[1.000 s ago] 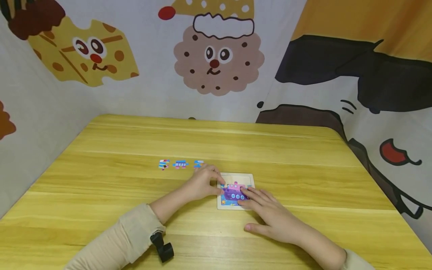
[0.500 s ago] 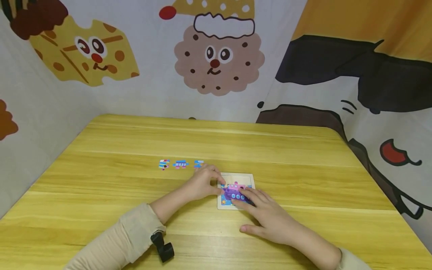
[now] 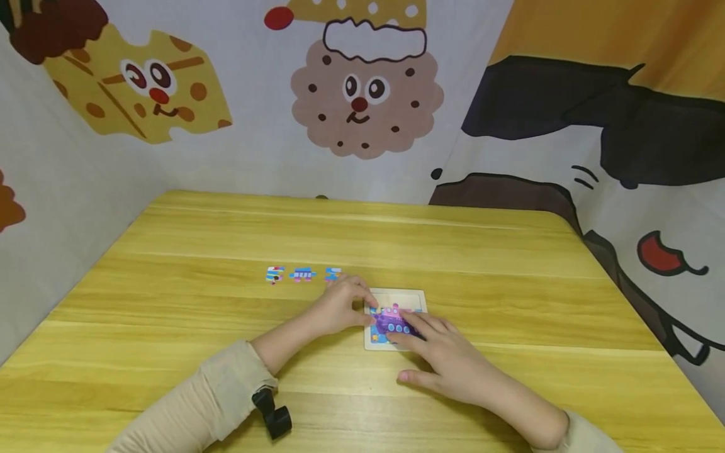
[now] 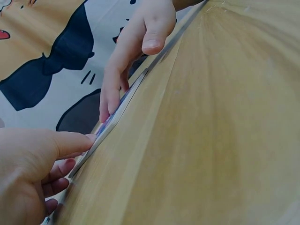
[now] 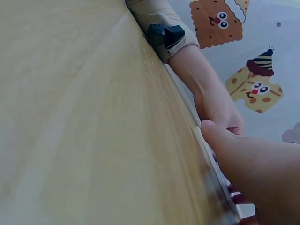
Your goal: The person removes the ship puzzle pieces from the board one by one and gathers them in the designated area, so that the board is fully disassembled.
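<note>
A small square jigsaw board [image 3: 367, 340] with a pale rim lies on the table, showing a purple and pink submarine picture [image 3: 391, 326] over blue. My left hand [image 3: 342, 307] holds the board's left edge, thumb and forefinger bent towards each other there. In the left wrist view the same hand [image 4: 28, 168] has its other fingers curled beside the rim. My right hand [image 3: 459, 362] presses the right part of the picture with nearly straight fingers, its thumb apart over the table. The right fingers hide that part. Pale bare backing shows along the board's top.
Three loose jigsaw pieces lie in a row left of the board: a striped one [image 3: 275, 275], a blue and pink one [image 3: 303, 275] and a blue one [image 3: 332, 274] close to my left hand. A black strap [image 3: 273, 415] hangs at the left sleeve.
My right hand has slid slightly left over the picture, its thumb shifting left too. The left hand stays at the board's left edge. The loose pieces have not moved.
</note>
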Motion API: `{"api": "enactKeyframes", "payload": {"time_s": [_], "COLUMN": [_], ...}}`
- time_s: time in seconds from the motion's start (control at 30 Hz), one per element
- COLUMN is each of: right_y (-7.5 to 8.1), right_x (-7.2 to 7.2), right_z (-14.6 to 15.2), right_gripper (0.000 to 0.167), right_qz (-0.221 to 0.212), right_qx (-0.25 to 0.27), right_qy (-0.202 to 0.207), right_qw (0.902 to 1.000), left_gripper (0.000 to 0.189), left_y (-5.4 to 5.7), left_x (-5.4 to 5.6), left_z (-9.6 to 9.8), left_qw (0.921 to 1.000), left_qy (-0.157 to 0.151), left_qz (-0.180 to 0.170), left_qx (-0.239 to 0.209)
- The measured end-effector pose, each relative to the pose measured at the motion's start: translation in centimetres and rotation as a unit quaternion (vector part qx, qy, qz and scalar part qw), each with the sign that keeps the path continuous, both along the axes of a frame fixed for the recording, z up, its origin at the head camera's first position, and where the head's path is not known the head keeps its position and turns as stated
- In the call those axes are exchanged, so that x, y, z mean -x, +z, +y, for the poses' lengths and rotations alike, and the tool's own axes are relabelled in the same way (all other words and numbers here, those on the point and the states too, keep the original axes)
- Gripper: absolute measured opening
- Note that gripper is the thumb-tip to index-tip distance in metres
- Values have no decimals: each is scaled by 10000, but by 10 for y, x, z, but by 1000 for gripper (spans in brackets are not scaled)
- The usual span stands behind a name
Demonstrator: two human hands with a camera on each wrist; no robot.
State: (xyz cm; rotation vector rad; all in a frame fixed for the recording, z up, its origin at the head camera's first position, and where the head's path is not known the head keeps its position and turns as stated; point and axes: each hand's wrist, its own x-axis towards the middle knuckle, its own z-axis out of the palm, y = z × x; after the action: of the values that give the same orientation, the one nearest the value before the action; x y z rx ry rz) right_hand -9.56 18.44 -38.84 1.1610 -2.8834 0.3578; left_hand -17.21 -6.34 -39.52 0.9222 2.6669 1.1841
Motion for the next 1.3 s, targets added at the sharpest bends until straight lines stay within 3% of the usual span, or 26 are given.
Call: {"api": "enactKeyframes", "payload": {"time_s": [0.43,0.63,0.83,1.3], "right_y": [3,4,4,6], "right_x": [0,1,1,2], "right_z": [-4,-4,-4,-4], "right_gripper": [63,62,62,61], "right_qz": [22,15,29,153], "right_qx": [-220,-149,-168,-288], "right_qy": [-57,-28,-17,52], "right_qw": [9997,9999,9999,9995], "left_gripper": [17,15,12,12], "left_y": [1,0,-2,8], "left_x": [1,3,3,1], "left_z": [0,1,0,-3], "left_qw": [9996,9935,9868,9765], "left_qy": [-153,-379,-159,-36], "left_qz": [-5,-616,-1170,-1507], "left_qx": [-230,-884,-1106,-1542]}}
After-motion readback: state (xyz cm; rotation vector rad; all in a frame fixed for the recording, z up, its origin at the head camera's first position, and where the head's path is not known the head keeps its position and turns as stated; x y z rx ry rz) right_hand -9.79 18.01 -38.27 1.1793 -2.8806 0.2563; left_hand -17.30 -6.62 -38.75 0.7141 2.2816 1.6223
